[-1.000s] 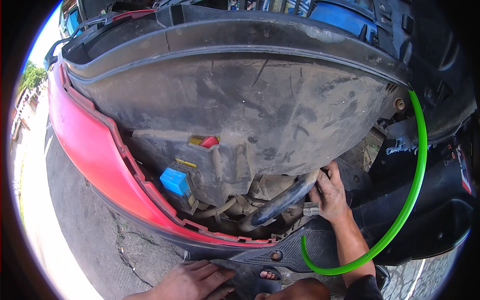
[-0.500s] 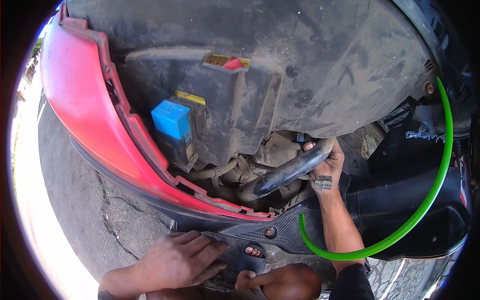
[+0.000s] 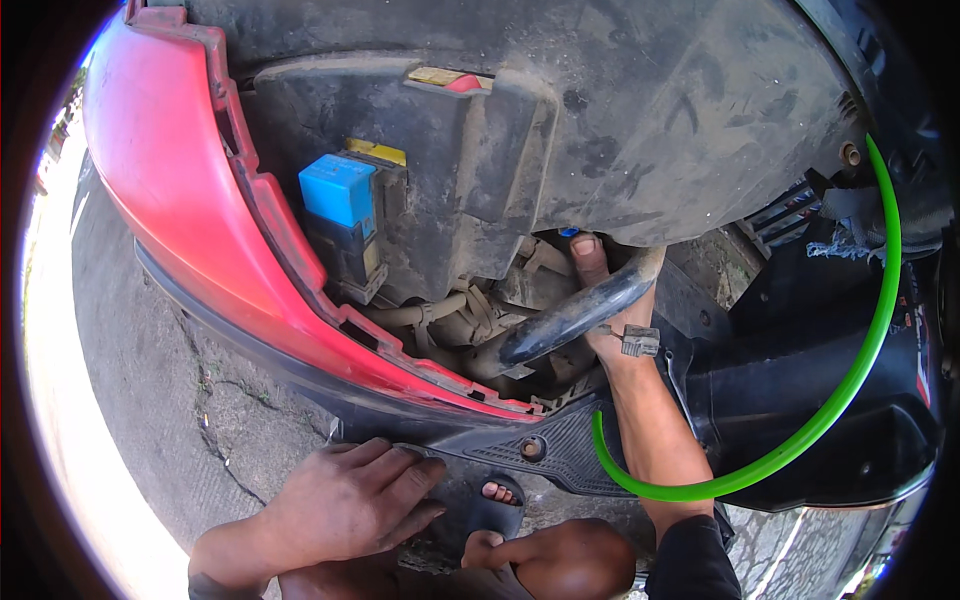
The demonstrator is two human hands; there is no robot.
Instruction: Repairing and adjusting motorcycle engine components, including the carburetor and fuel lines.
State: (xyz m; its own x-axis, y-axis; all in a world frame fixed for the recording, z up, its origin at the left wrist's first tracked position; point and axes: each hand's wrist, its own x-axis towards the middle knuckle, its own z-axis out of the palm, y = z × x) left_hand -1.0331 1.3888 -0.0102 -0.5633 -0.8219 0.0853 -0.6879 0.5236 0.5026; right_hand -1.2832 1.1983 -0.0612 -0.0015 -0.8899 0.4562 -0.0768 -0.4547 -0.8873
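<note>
My right hand point(image 3: 600, 300) reaches up behind a black curved tube point(image 3: 570, 325) on a scooter or motorbike. Its thumb points up close to a small blue part point(image 3: 569, 231) at the lower edge of a large dusty black plastic cover point(image 3: 650, 140); the other fingers are hidden. A grey plug connector point(image 3: 640, 341) on a wire lies across that wrist. My left hand point(image 3: 350, 495) is held below the lower edge of the red body panel point(image 3: 200, 200), fingers loosely bent, thumb apart, with nothing seen in it.
A blue box-shaped relay point(image 3: 338, 190) sits in a black holder at the left. A bright green hose point(image 3: 840, 410) arcs across the right, passing over my right forearm. Frayed blue threads point(image 3: 840, 250) hang at the right. Below are a ribbed black footboard point(image 3: 560, 455) and a sandalled foot point(image 3: 497, 505).
My right hand has pushed further up behind the tube, its thumb now upright near the blue part. The view has shifted slightly; my left hand keeps nearly the same pose.
</note>
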